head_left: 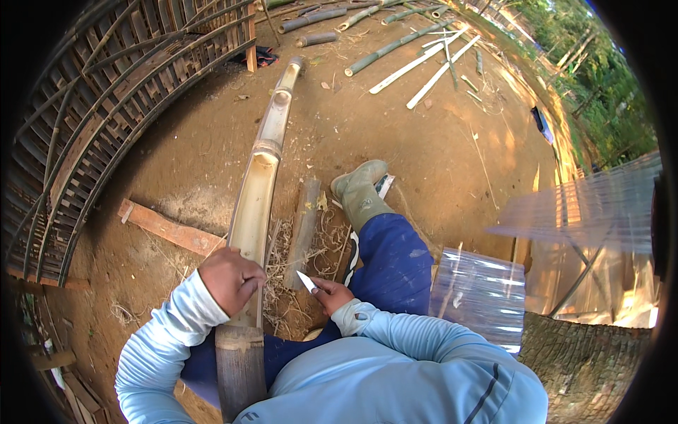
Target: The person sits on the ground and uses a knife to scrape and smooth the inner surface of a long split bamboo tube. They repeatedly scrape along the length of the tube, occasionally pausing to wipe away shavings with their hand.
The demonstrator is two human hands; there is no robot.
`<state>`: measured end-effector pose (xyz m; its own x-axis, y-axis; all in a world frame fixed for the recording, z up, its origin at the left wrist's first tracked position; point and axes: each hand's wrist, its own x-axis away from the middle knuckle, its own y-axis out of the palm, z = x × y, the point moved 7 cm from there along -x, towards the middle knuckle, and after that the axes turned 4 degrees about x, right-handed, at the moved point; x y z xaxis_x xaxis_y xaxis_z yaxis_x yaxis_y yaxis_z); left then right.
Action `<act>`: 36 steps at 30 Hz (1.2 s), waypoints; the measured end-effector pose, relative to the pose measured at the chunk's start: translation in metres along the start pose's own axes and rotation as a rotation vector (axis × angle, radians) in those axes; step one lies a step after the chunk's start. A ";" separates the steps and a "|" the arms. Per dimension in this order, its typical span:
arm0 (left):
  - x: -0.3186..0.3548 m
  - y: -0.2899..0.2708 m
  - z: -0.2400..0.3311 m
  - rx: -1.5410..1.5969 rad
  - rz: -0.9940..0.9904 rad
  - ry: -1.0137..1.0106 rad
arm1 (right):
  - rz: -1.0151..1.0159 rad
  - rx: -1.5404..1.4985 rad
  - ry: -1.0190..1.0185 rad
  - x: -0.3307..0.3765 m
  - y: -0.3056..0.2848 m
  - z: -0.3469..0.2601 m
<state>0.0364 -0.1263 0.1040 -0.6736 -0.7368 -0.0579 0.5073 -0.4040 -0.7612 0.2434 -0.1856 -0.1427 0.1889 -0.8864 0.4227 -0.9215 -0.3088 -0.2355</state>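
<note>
A long bamboo pole point(256, 205), cut open along its upper side into a trough with cross walls at the joints, runs away from me over my lap. Its near end is still a whole round tube. My left hand point(229, 281) is closed over the opened part, fingers curled at the right rim; the fingertips are partly hidden. Just right of the pole, my right hand point(332, 295) grips a knife point(306, 282) with a short pointed pale blade. The blade points up and left, apart from the bamboo.
Curly shavings point(284, 247) and a short bamboo piece point(305, 226) lie beside the pole. A reddish board point(169, 227) is left of it. Slatted bamboo framework point(106, 120) curves along the left. Bamboo poles point(388, 53) and pale strips point(417, 63) lie far ahead. Clear corrugated sheets point(480, 290) stand right.
</note>
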 end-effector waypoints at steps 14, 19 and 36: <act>0.036 0.020 0.020 -0.369 -0.145 -0.023 | -0.031 0.020 0.039 0.000 0.003 -0.004; 0.065 0.017 0.025 -0.307 -0.114 -0.084 | -0.091 0.080 0.035 -0.002 0.010 -0.009; 0.067 0.016 0.029 -0.251 -0.154 0.097 | -0.065 0.053 0.007 -0.005 0.009 0.010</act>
<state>0.0148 -0.1976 0.1064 -0.7866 -0.6172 0.0180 0.2550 -0.3513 -0.9009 0.2377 -0.1870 -0.1560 0.2449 -0.8614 0.4450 -0.8882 -0.3833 -0.2534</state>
